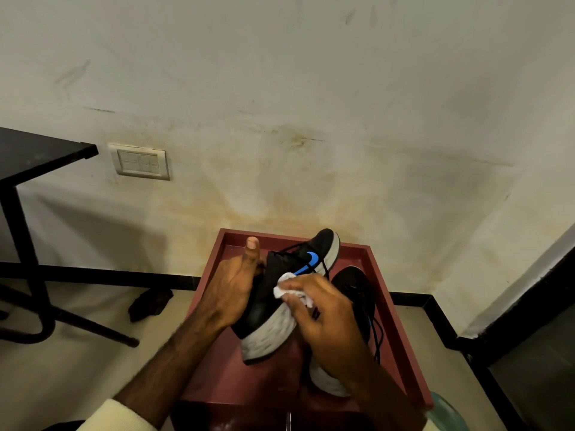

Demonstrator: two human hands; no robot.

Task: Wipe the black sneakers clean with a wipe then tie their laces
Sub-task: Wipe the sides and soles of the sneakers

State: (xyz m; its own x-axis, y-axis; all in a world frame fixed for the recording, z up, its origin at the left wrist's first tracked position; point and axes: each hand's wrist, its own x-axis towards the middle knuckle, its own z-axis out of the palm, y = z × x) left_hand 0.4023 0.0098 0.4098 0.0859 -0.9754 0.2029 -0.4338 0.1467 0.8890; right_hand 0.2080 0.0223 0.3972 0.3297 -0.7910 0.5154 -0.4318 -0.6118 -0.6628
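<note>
A black sneaker with a blue logo and a white sole is lifted over the red tray, tilted on its side with the toe pointing away. My left hand grips it at the collar, thumb pointing up. My right hand holds a crumpled white wipe against the sneaker's side, just below the logo. The second black sneaker lies in the tray to the right, partly hidden behind my right hand, with its black laces hanging loose.
The tray stands against a stained white wall. A black table with metal legs is at the left. A dark object lies on the floor by the black skirting. A dark doorway edge runs along the right.
</note>
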